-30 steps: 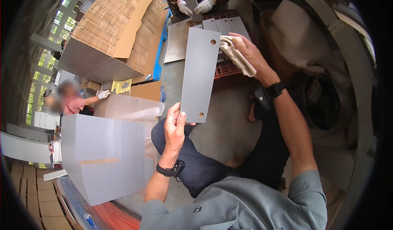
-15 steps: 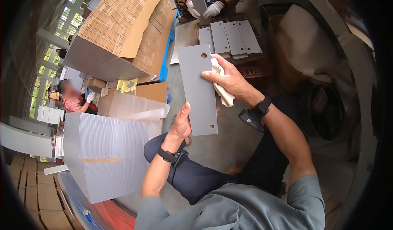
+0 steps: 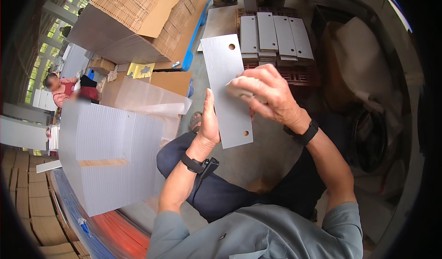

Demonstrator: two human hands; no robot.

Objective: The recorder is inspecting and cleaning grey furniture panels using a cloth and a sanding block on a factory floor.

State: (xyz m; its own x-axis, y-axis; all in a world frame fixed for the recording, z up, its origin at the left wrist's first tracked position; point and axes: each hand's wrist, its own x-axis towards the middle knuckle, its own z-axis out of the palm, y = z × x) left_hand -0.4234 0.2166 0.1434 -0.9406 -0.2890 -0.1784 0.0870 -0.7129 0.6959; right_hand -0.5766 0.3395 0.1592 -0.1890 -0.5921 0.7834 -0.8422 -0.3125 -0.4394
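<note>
While a bulky brown-topped stack (image 3: 124,10) fills the far left, with a blue pallet (image 3: 188,61) showing along its right side, a stack of grey panels (image 3: 115,134) stands at the near left, one tan strip crossing its edges. Far and right of the middle, a reddish-brown plastic crate (image 3: 299,76) carries several grey drilled boards (image 3: 267,33) laid side by side. Nearer than the crate, in the middle of the scene, a long grey panel (image 3: 223,79) is held tilted between the person's two hands. The left hand (image 3: 209,127) grips its left edge, thumb straight along that edge, the other fingers mostly hidden behind. The right hand (image 3: 271,93) has its fingers curled together, pinching a pale cloth (image 3: 238,91) against the panel's face. Smallest are two round holes in the panel, a far hole (image 3: 231,47) and a near hole (image 3: 246,133), both toward its right edge
</note>
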